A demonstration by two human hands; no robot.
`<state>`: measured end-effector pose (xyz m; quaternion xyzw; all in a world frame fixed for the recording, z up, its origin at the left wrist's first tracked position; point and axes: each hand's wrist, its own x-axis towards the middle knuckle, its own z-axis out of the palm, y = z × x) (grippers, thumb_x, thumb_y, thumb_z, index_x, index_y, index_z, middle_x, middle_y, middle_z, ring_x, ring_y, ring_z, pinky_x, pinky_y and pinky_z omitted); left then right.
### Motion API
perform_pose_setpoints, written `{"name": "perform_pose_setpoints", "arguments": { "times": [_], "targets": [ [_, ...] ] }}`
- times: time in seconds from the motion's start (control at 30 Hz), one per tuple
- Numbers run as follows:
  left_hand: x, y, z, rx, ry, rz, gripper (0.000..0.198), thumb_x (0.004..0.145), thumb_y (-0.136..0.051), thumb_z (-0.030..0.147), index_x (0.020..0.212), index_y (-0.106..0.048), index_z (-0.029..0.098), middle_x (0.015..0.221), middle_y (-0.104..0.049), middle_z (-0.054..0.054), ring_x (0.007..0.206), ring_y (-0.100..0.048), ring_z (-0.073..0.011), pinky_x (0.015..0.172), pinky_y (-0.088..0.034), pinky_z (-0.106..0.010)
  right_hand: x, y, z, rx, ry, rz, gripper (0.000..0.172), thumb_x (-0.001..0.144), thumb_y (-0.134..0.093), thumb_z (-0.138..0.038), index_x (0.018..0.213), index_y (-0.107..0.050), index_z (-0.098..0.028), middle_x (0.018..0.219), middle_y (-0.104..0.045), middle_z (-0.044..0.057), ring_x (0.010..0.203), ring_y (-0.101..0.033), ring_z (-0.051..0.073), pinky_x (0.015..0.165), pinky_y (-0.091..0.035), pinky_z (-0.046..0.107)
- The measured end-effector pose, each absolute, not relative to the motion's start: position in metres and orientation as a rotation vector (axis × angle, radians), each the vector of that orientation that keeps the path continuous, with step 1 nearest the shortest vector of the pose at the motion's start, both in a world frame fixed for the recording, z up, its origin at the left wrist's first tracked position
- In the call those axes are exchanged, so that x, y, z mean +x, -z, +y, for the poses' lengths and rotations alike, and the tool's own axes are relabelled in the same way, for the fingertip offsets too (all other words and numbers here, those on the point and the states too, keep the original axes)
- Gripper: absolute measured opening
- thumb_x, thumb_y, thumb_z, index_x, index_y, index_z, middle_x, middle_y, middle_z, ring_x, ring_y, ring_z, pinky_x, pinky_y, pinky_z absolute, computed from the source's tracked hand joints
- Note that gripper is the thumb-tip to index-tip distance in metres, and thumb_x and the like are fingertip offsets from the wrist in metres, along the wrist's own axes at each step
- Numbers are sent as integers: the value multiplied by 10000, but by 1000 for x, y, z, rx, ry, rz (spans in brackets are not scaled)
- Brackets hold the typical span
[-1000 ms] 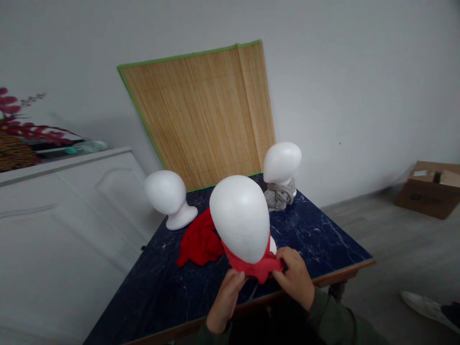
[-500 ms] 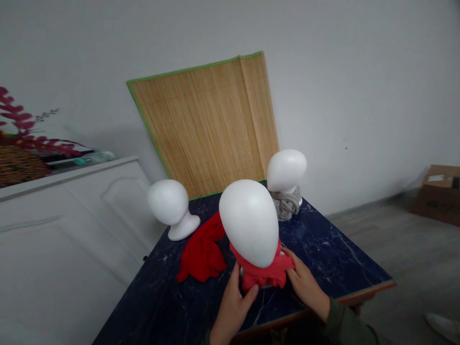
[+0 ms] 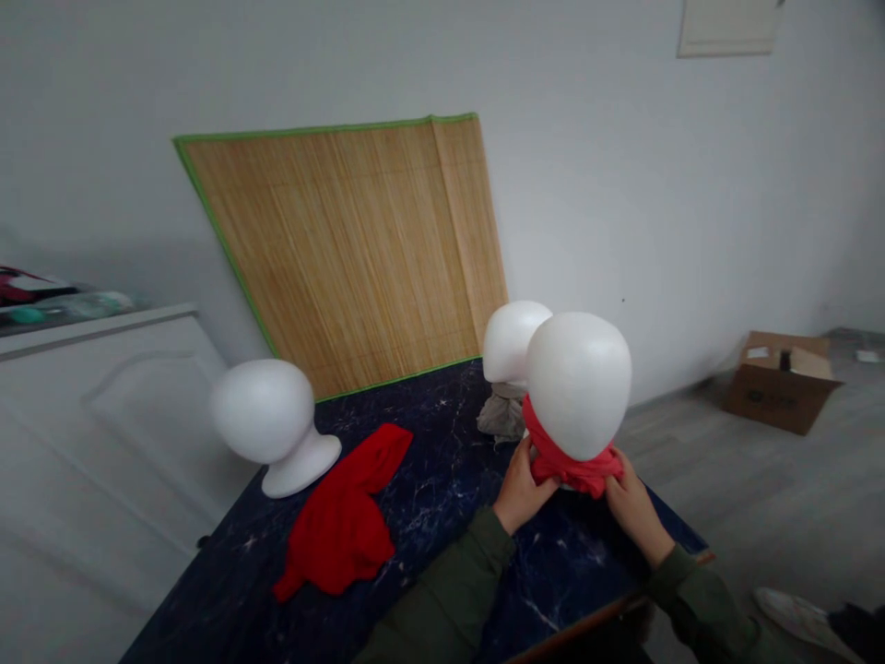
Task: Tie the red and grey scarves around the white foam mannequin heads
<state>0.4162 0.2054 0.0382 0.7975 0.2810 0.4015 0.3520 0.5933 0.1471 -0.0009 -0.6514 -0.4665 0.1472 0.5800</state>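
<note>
A white mannequin head (image 3: 579, 383) stands at the right side of the table, with a coral-red scarf (image 3: 573, 466) wrapped round its neck. My left hand (image 3: 522, 489) closes on the scarf at the left of the neck, thumb in front. At the other side, my right hand (image 3: 632, 503) pinches the scarf's right part. Behind is a second white mannequin head (image 3: 512, 341) with a grey scarf (image 3: 501, 412) about its neck, partly hidden. To the left lies a crumpled bright red cloth (image 3: 346, 516), beside a bare white mannequin head (image 3: 266, 410).
The dark blue marbled table (image 3: 442, 516) has a brown front edge. A bamboo mat (image 3: 346, 249) with green trim leans on the wall behind. White cabinets (image 3: 103, 461) flank the left. On the floor at right are a cardboard box (image 3: 781, 383) and a shoe (image 3: 795, 613).
Both hands have moved the front mannequin head and its coral-red scarf rightward and farther back, near the grey-scarfed head. The view has turned right, showing more of the box.
</note>
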Motion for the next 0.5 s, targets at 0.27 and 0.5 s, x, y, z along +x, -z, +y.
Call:
{"name": "perform_pose_setpoints", "arguments": {
  "times": [0.27, 0.5],
  "targets": [
    [411, -23, 210, 2029, -1000, 689, 716, 733, -592, 311, 1323, -233, 121, 1348, -353, -164, 1230, -344, -251, 1032, -263, -412, 599, 12, 142, -1535, -359, -1124, 551, 716, -457, -333, 1215, -376, -113, 1151, -501, 147, 1038, -495, 251, 926, -361, 437],
    [392, -21, 209, 2098, -1033, 821, 770, 631, -629, 190, 1310, -270, 126, 1320, -389, -153, 1215, -358, -260, 1027, -262, -439, 552, -30, 77, -1145, 21, -1123, 520, 696, -550, -337, 1176, -403, -203, 1260, -360, 142, 1184, -352, 314, 949, -309, 527]
  ]
}}
